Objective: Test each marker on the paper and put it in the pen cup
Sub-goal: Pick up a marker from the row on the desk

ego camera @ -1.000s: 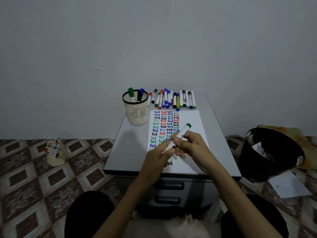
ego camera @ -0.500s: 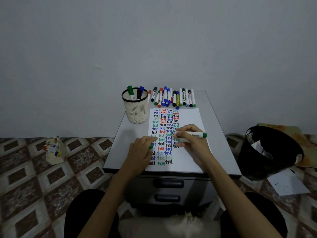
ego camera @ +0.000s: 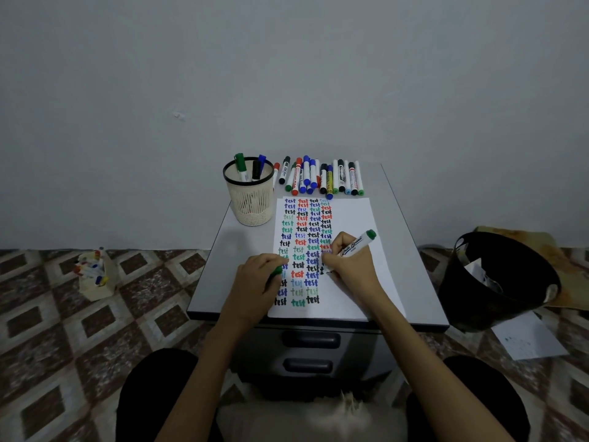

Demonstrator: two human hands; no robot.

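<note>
My right hand (ego camera: 349,264) grips a white marker with a green end (ego camera: 357,244), its tip down on the white paper (ego camera: 350,218) beside columns of coloured "test" words. My left hand (ego camera: 258,277) rests on the paper's left edge, fingers curled round the green cap (ego camera: 276,271). The cream mesh pen cup (ego camera: 251,204) stands at the back left of the cabinet top with three markers in it. A row of several markers (ego camera: 318,177) lies along the back edge.
The grey cabinet top (ego camera: 223,269) is small, with drawers below. A black bin (ego camera: 497,282) stands on the floor to the right, loose paper (ego camera: 529,341) beside it. A small box of markers (ego camera: 94,275) sits on the tiled floor at left.
The cap came off into my left hand, which moved to the paper's left edge. My right hand turned the marker and brought its tip down onto the paper.
</note>
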